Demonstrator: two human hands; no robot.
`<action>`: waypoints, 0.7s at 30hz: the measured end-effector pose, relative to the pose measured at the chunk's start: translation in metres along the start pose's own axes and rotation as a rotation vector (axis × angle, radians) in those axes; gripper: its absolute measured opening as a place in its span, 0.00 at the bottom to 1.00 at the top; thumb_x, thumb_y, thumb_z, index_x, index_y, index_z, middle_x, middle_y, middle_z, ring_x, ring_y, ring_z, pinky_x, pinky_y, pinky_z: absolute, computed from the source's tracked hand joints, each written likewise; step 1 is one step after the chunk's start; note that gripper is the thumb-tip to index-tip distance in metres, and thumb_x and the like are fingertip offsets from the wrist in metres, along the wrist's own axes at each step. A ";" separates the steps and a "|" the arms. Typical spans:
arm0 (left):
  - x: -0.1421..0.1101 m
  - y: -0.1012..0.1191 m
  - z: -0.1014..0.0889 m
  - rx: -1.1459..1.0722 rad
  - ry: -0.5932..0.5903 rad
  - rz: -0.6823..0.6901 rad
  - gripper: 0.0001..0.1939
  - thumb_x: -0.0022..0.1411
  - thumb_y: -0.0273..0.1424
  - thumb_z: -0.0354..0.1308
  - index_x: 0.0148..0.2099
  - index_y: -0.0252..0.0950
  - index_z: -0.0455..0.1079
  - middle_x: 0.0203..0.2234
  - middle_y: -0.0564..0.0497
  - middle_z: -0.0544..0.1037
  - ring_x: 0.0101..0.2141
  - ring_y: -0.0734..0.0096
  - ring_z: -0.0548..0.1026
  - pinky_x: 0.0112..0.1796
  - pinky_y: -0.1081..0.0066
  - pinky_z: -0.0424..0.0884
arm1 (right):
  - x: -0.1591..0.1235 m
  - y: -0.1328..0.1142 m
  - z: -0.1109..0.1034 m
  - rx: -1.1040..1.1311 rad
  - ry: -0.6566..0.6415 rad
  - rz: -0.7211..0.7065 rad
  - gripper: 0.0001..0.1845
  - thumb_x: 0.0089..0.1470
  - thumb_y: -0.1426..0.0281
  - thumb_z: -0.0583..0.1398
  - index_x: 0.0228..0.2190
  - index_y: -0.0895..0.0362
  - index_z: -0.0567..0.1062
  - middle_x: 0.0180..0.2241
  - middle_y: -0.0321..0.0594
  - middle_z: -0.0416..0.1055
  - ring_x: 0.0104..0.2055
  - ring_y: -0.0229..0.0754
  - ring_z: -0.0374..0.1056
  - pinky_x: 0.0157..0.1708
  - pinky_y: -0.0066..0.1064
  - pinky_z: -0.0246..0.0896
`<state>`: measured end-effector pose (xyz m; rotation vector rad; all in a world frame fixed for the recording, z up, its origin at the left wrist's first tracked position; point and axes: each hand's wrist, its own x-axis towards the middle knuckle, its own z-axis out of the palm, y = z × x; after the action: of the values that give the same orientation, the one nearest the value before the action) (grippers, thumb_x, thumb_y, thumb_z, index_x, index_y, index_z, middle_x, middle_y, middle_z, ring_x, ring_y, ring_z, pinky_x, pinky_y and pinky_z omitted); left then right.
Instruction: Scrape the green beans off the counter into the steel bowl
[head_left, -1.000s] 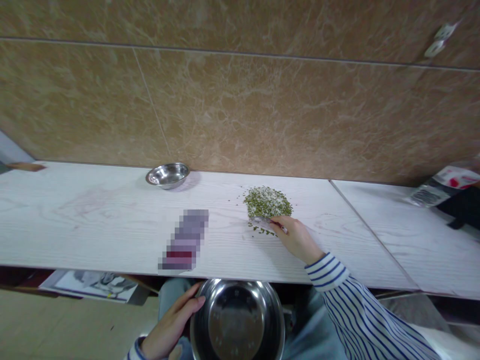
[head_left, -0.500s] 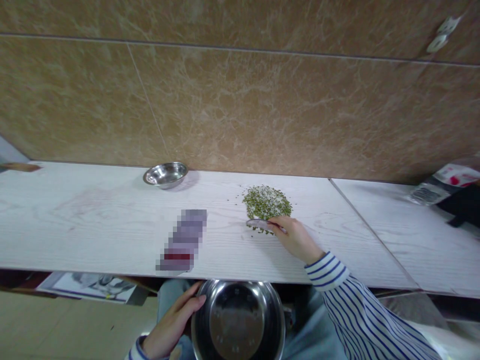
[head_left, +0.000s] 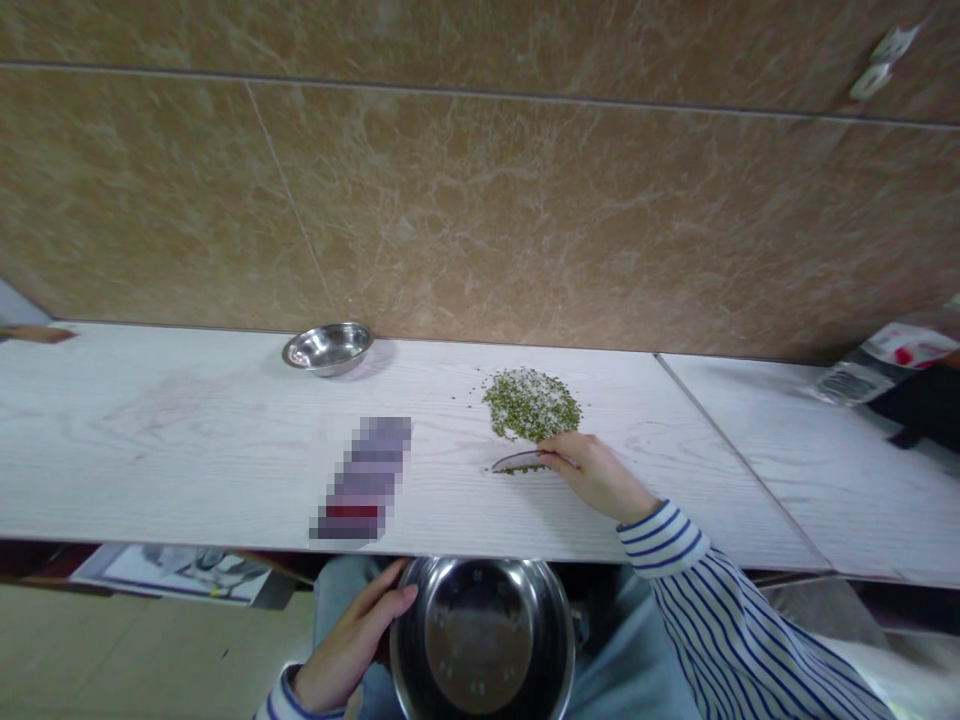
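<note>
A loose pile of small green beans mixed with white grains (head_left: 532,400) lies on the white wood-grain table (head_left: 225,450). My right hand (head_left: 596,475) pinches a thin, see-through scraper with a curved edge (head_left: 517,461). The scraper stands on the tabletop at the near side of the pile, with a few beans along its lower edge. Below the table edge, my left hand (head_left: 356,635) grips the left rim of a shiny steel pot (head_left: 480,640) resting at my lap. No beans show inside the pot; its lower part is cut off by the frame.
A small steel bowl (head_left: 328,350) sits by the tiled wall, back left. A blurred-out flat purple item (head_left: 364,480) lies left of the pile. At the far right are a plastic packet (head_left: 885,365) and a black object (head_left: 926,405). Several stray beans lie around the pile.
My right hand has drawn the scraper slightly toward the table's front edge, bringing a few beans away from the pile. My left hand stays on the pot, which has shifted slightly right in view.
</note>
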<state>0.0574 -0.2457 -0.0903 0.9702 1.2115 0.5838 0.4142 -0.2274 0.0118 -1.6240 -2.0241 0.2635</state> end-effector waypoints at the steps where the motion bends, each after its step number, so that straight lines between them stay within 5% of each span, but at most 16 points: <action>1: 0.001 -0.001 0.000 -0.005 0.003 -0.003 0.39 0.50 0.49 0.65 0.60 0.33 0.73 0.62 0.41 0.71 0.64 0.45 0.63 0.64 0.55 0.54 | -0.001 0.000 -0.002 0.009 -0.006 -0.002 0.12 0.64 0.68 0.55 0.40 0.53 0.80 0.37 0.40 0.79 0.39 0.43 0.73 0.42 0.34 0.66; 11: -0.002 0.001 0.008 -0.023 0.044 0.016 0.35 0.49 0.47 0.67 0.57 0.34 0.75 0.60 0.42 0.73 0.65 0.48 0.62 0.66 0.55 0.50 | -0.019 0.007 -0.003 -0.030 0.145 0.093 0.13 0.64 0.66 0.54 0.42 0.54 0.78 0.38 0.42 0.79 0.39 0.44 0.74 0.40 0.35 0.68; 21: -0.004 0.010 0.017 -0.124 0.045 -0.052 0.40 0.42 0.47 0.71 0.56 0.34 0.75 0.62 0.40 0.71 0.65 0.47 0.62 0.64 0.55 0.56 | -0.035 -0.003 -0.002 -0.181 0.127 0.142 0.11 0.65 0.68 0.54 0.41 0.56 0.77 0.36 0.42 0.78 0.38 0.46 0.73 0.40 0.36 0.65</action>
<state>0.0739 -0.2496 -0.0786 0.8225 1.2225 0.6345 0.4169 -0.2616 0.0052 -1.8490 -1.8862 0.0270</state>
